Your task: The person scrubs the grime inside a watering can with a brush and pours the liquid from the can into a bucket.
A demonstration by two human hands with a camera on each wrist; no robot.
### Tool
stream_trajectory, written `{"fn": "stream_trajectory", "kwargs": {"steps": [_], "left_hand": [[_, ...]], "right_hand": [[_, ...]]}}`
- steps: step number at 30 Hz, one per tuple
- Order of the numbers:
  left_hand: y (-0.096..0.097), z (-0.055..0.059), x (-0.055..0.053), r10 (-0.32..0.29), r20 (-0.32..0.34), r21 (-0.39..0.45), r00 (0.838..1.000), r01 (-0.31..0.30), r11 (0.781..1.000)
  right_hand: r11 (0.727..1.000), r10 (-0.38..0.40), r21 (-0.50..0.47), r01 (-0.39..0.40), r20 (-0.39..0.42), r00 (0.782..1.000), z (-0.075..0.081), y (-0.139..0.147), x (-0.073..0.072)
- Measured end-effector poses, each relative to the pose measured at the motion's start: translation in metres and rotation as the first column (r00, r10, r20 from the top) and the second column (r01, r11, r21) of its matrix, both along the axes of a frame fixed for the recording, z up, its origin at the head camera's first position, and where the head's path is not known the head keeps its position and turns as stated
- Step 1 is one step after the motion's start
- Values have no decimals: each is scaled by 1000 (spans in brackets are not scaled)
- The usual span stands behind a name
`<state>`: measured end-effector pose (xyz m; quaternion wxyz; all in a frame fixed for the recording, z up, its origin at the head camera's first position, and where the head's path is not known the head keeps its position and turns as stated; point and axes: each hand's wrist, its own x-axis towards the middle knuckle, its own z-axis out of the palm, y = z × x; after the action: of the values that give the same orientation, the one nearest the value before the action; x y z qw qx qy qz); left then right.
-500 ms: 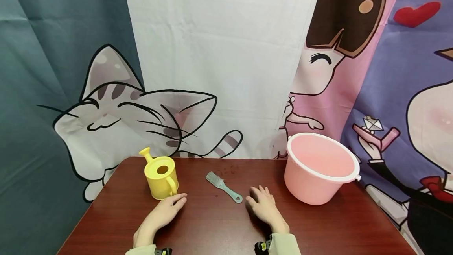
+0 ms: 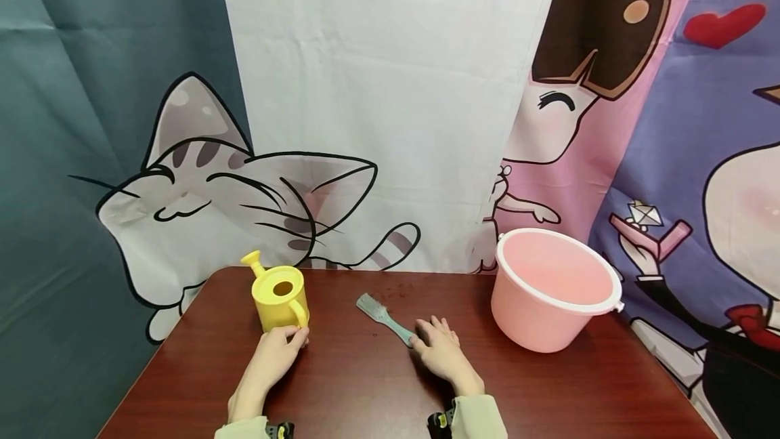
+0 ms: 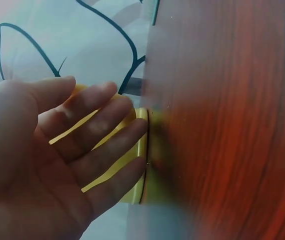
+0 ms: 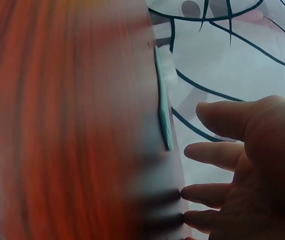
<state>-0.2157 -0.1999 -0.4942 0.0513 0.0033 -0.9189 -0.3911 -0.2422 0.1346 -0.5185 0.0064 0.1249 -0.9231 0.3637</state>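
A yellow watering can (image 2: 275,310) stands upright at the table's left, its spout toward the back left. My left hand (image 2: 271,358) is right at its near side, thumb by the lower end of the handle (image 2: 299,313). In the left wrist view the loosely extended fingers (image 3: 105,145) overlap the can's yellow body (image 3: 139,145). A grey-green brush (image 2: 382,316) lies flat, bristle end to the back left. Over its handle end reaches my right hand (image 2: 443,352), thumb beside it. The right wrist view shows these fingers (image 4: 212,156) apart and fairly straight, with nothing between them.
A pink bucket (image 2: 536,320) with a white rim stands at the right of the brown table (image 2: 353,391). Behind the table's back edge hangs a printed cloth (image 2: 390,100) with a cartoon cat and figures.
My left hand has moved forward and slightly left, up to the watering can. My right hand has shifted left to the brush handle, whose end it now covers.
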Motion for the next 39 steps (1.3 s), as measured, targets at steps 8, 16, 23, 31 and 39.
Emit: {"fn": "stream_trajectory", "kwargs": {"steps": [8, 16, 23, 31, 39], "left_hand": [[2, -2, -2, 70, -50, 7, 996, -70, 998], [13, -1, -8, 49, -111, 112, 993, -36, 993], [16, 1, -9, 38, -59, 176, 998, -27, 984], [16, 3, -11, 51, -23, 270, 998, -43, 962], [19, 2, -11, 45, 3, 373, 999, -43, 927]], "right_hand": [[1000, 24, 13, -24, -1, 1000, -1, -10, -6], [998, 57, 5, -57, -8, 998, 1, -19, -14], [998, 51, 48, -51, 6, 999, 2, -32, -16], [984, -56, 164, 65, -58, 997, 8, -51, -21], [967, -110, 220, 127, -87, 990, 8, -61, -26]]}}
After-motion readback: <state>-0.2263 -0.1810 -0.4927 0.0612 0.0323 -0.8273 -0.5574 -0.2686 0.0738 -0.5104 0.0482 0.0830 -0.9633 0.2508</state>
